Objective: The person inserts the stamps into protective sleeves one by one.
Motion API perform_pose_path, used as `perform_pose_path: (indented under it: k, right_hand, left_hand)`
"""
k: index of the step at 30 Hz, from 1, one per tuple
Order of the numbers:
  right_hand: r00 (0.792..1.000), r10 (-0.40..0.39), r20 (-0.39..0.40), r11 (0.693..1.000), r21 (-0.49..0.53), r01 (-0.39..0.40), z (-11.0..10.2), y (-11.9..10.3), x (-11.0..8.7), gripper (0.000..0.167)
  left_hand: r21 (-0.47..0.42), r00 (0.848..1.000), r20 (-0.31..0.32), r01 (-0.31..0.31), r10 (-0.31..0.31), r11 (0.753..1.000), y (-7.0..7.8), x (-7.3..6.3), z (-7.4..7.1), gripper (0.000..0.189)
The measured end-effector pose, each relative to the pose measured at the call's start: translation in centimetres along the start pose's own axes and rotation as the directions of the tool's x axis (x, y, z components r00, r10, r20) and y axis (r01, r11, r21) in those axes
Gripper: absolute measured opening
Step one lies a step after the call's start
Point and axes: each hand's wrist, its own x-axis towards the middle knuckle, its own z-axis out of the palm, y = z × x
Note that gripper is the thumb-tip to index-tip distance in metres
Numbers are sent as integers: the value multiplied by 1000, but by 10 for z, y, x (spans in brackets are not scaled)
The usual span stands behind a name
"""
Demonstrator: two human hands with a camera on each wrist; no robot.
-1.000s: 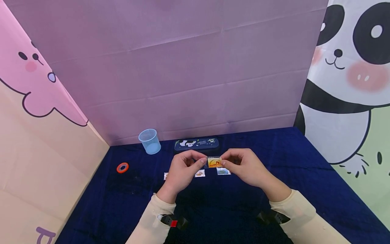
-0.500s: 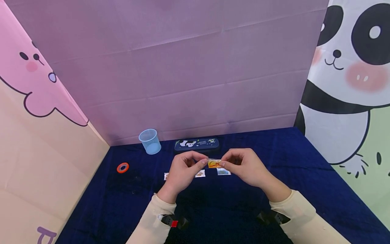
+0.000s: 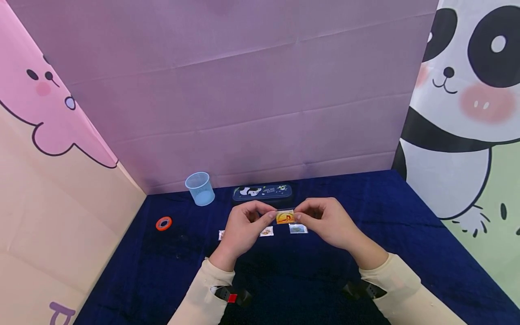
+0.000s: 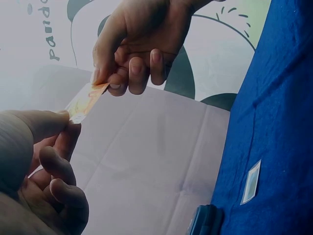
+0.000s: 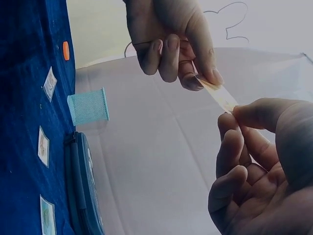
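Observation:
Between thumb and fingertips, my left hand [image 3: 245, 228] pinches one end of a small orange-yellow picture card [image 3: 285, 217]. My right hand [image 3: 329, 224] pinches the card's other end the same way. Both wrist views show the card held up off the table, stretched between the two hands; its glossy surface catches light. Below it on the cloth lie a blue-green picture card [image 3: 298, 229], a second card [image 3: 266, 231] with a reddish-brown picture, and a third card [image 5: 50, 84] that my left hand mostly hides in the head view.
Behind the hands lies a dark blue pencil case [image 3: 262, 193] with a panda print. A light blue mesh cup [image 3: 200, 188] stands to its left. An orange ring-shaped roll [image 3: 164, 223] rests on the dark blue cloth [image 3: 170, 275] at the left. Printed curtains [image 3: 260, 90] enclose the table.
The orange-yellow card tipped so that its face looked narrower half a second ago, and now its face shows more fully again. Both hands have stayed almost in place, still holding it.

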Motion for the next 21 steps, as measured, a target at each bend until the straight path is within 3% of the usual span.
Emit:
perform_pose_path:
  k: [21]
  right_hand:
    - [999, 32, -23, 997, -66, -33, -1, -4, -1, 5]
  left_hand:
    - [8, 1000, 3, 7, -7, 1000, -2, 1, 1, 9]
